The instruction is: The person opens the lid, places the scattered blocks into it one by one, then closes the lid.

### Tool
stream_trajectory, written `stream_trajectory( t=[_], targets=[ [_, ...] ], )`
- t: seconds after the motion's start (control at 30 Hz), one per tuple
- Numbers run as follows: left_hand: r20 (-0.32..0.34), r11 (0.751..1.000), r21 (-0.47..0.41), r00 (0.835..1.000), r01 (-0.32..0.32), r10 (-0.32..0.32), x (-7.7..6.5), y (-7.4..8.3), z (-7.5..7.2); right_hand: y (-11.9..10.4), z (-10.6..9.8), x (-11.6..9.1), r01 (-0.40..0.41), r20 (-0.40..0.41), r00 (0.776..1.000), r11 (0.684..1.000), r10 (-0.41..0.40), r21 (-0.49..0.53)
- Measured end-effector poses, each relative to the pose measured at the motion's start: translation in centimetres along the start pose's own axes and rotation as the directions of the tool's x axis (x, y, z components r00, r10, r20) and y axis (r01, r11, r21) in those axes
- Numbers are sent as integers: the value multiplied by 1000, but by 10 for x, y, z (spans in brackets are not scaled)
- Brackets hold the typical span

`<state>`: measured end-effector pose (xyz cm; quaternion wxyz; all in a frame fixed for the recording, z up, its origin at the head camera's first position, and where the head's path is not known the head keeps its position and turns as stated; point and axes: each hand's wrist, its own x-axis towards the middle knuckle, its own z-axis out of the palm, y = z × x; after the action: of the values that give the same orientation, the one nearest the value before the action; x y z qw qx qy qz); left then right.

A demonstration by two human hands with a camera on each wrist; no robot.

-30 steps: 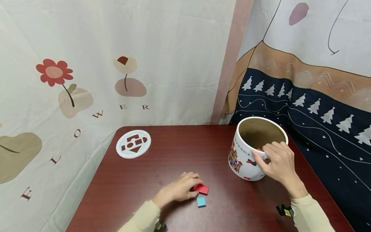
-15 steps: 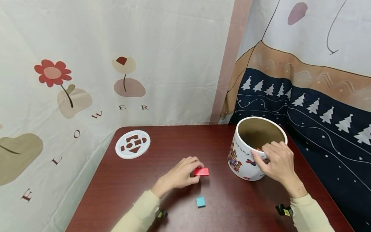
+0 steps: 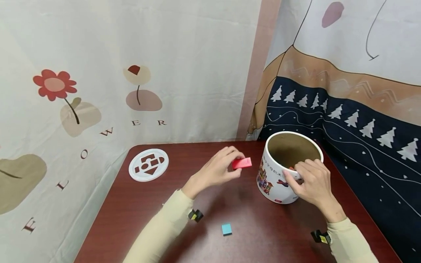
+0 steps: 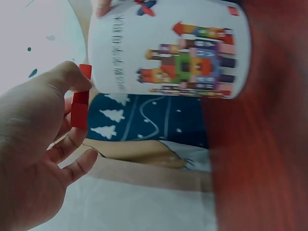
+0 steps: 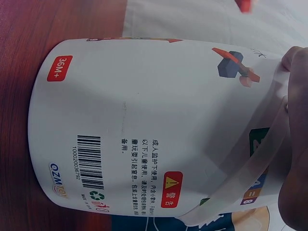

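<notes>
My left hand point(image 3: 215, 168) pinches a red block point(image 3: 242, 163) between thumb and fingers, raised above the table just left of a large white bucket point(image 3: 274, 184). The same block point(image 4: 80, 108) shows edge-on in the left wrist view, in front of the printed bucket wall. At the bucket's near right side, my right hand point(image 3: 312, 182) grips the handle by the rim. Part of the white handle point(image 5: 240, 185) is visible in the right wrist view. The bucket stands upright without a lid; a bit of red shows inside near my thumb, and the bottom is hidden.
On the dark red table point(image 3: 184, 157) a small teal square block point(image 3: 226, 229) lies near the front. A white round lid point(image 3: 159, 172) with shaped cutouts lies at the far left corner. Printed cloth point(image 3: 197, 73) hangs behind the table and along its right side.
My left hand has lifted the red block from beside the teal block and carried it forward and right, toward the bucket. My right hand stays on the handle.
</notes>
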<state>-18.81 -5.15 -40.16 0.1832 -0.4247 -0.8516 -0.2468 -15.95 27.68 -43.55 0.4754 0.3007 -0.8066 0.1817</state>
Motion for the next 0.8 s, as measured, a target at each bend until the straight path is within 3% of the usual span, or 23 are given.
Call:
stream_trajectory(
  t=[0.3, 0.6, 0.8],
  targets=[
    [-1, 1000, 6, 1000, -7, 7, 57, 12, -11, 1, 0, 0, 0, 20, 1000, 1000, 0, -18],
    [46, 999, -19, 998, -50, 51, 102, 26, -3, 1, 0, 1, -6, 54, 999, 1000, 7, -30],
    [99, 998, -27, 993, -57, 59, 125, 38, 5, 0, 0, 1, -4, 56, 998, 999, 7, -37]
  ],
)
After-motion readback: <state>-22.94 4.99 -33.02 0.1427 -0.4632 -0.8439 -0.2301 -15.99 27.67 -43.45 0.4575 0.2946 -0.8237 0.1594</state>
